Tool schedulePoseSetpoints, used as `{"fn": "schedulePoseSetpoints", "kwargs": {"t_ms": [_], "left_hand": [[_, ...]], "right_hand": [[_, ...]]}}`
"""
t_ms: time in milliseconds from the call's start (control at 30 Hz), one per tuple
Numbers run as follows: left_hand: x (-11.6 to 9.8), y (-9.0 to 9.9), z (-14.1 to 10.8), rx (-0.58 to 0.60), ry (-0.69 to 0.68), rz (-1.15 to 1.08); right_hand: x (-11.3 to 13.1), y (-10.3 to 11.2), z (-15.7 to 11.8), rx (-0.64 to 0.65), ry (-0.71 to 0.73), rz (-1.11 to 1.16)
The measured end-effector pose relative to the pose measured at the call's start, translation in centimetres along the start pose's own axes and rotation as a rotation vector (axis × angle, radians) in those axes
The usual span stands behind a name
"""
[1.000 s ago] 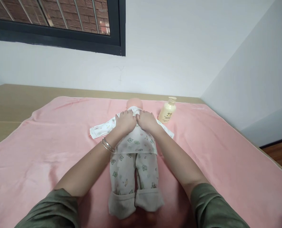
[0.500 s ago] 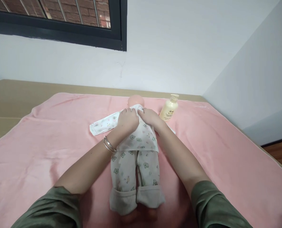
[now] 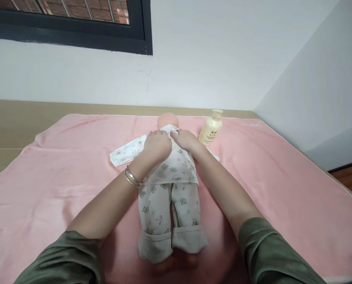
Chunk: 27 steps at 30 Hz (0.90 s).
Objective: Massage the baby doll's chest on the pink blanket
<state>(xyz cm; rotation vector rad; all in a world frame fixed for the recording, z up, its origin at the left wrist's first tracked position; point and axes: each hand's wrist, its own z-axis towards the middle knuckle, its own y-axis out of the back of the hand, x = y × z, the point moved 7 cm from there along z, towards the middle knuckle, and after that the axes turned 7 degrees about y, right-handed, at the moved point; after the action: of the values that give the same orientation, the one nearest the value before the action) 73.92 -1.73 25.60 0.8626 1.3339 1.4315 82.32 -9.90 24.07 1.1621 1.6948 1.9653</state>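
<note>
My left hand (image 3: 157, 144) lies palm down on the doll (image 3: 168, 185), on the upper part of its printed shirt (image 3: 176, 167), fingers curled loosely over the cloth near the collar. My right hand (image 3: 185, 139) rests beside it on the same shirt, its fingers bent against the collar; whether they pinch the cloth or only press it I cannot tell from here. The two hands nearly touch just below the doll's head (image 3: 168, 118). The doll lies with its feet toward me on the pink blanket (image 3: 60, 173), its trouser cuffs (image 3: 173, 244) rolled up. A cream bottle (image 3: 210, 128) stands just right of the doll's head. Bracelets (image 3: 130, 177) ring my left wrist, beside the doll's waist.
</note>
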Motion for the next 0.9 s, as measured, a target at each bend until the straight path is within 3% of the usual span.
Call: {"fn": "schedulePoseSetpoints", "kwargs": {"t_ms": [67,133,267,400,500,667,900], "left_hand": [[-1.1,0.3,-0.6,0.015,-0.046,0.023],[-0.8,0.3,-0.3,0.04,-0.02,-0.024],[1.9,-0.8,1.9,0.084,0.111,-0.211],[4.2,-2.3,3.2,0.065,0.236,-0.379],[4.5,-2.9,3.4,0.021,0.257,-0.386],[4.3,-3.3,3.5,-0.021,0.234,-0.351],[4.3,-3.3,3.4,-0.007,0.238,-0.361]], "right_hand": [[-0.2,0.0,0.0,0.004,-0.005,-0.012],[0.7,0.1,-0.4,-0.04,0.014,-0.135],[4.8,-0.9,-2.1,-0.112,0.157,-0.424],[6.6,-1.5,-2.7,-0.155,0.227,-0.471],[5.1,-0.9,-1.8,-0.16,0.2,-0.31],[0.9,-0.1,-0.3,-0.08,-0.007,-0.065],[0.2,-0.5,0.1,-0.093,-0.03,-0.053]]}}
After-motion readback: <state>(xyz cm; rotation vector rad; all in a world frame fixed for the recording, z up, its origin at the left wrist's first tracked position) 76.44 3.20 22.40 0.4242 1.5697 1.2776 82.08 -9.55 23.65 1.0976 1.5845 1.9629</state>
